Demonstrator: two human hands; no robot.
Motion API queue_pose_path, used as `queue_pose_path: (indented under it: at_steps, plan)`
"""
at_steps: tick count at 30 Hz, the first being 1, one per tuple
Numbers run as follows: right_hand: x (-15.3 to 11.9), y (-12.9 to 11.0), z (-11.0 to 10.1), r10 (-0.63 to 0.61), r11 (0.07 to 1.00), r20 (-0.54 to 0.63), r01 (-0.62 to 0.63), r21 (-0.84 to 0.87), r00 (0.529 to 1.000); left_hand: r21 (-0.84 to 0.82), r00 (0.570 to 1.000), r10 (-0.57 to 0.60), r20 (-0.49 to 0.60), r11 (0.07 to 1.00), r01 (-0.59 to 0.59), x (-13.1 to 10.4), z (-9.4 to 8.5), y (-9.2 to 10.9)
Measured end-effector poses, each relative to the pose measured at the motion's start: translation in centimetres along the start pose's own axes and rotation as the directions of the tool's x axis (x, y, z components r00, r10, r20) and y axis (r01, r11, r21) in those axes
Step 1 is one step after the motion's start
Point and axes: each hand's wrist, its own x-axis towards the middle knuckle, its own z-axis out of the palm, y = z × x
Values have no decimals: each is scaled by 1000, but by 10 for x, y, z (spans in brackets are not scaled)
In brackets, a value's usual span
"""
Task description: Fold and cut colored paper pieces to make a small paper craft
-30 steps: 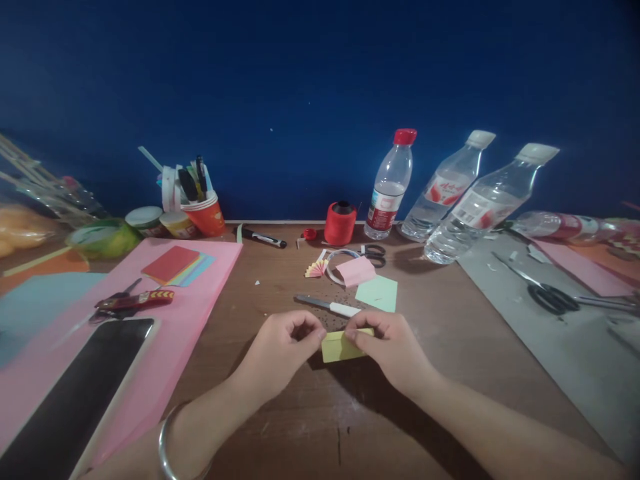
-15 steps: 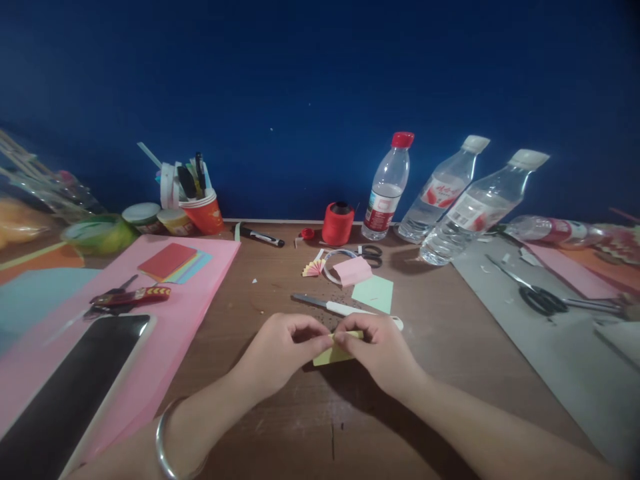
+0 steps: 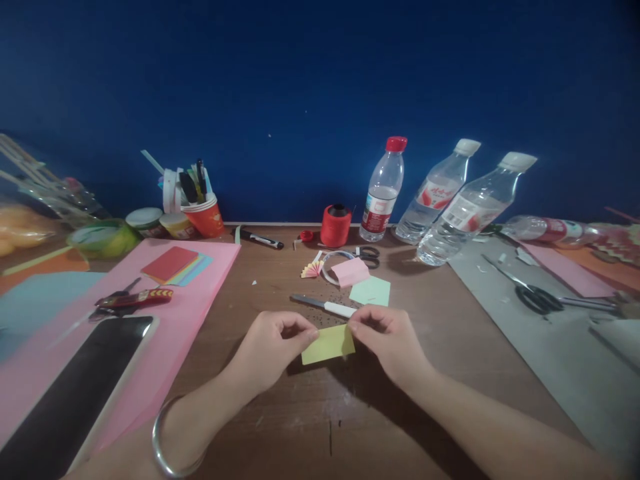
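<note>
A small yellow-green piece of paper (image 3: 328,345) is stretched between my two hands, a little above the brown table. My left hand (image 3: 275,350) pinches its upper left corner between thumb and finger. At the upper right corner, my right hand (image 3: 387,340) pinches it the same way. Just beyond the hands lies a knife (image 3: 340,309) with a white handle, its handle end hidden by my right hand. Behind it are a pale green paper (image 3: 371,291), a folded pink paper (image 3: 351,272) and a small pleated paper fan (image 3: 312,268).
A red thread spool (image 3: 335,227), black-handled scissors (image 3: 369,256) and upright water bottles (image 3: 383,193) stand or lie at the back. On the left, a phone (image 3: 75,393) and a utility knife (image 3: 137,298) rest on pink paper (image 3: 200,287). More scissors (image 3: 537,298) lie right, on grey paper (image 3: 505,320).
My hands have moved apart sideways, each keeping a corner of the yellow-green paper. More of the paper's face now shows between them. The view has shifted slightly.
</note>
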Motion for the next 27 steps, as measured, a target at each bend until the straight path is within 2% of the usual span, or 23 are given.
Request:
queue_pose_path:
  at_steps: [3,5,8,10,12,16,21,24,27]
  plan:
    - [3,0,-4,-12,990,-121,28,137,993,-51,999,-20,-29,999,19,2,-2,-3]
    - [2,-1,-4,-48,989,-131,66,134,990,-23,1000,-11,-23,1000,11,3,-2,-3]
    - [-6,-5,3,-101,995,18,100,17,995,65,999,41,22,997,-42,1,-1,0]
    - [-11,-7,8,-93,990,124,105,-97,988,98,996,72,59,992,-78,-1,1,3]
    - [-13,-8,11,-77,976,161,107,-190,984,114,993,84,78,989,-92,-3,2,5]
    - [-9,-6,8,-40,976,94,59,-210,995,52,997,60,38,997,-62,-2,2,1]
    - [0,-3,1,-1,988,-19,-2,-151,1000,-61,996,-42,-80,997,37,2,-2,-7]
    - [-2,-4,3,-62,975,15,64,-214,998,-35,992,58,-115,997,-62,0,-1,-3]
    - [-10,-7,9,-141,945,102,165,-283,985,60,981,183,-65,982,-179,-4,4,5]
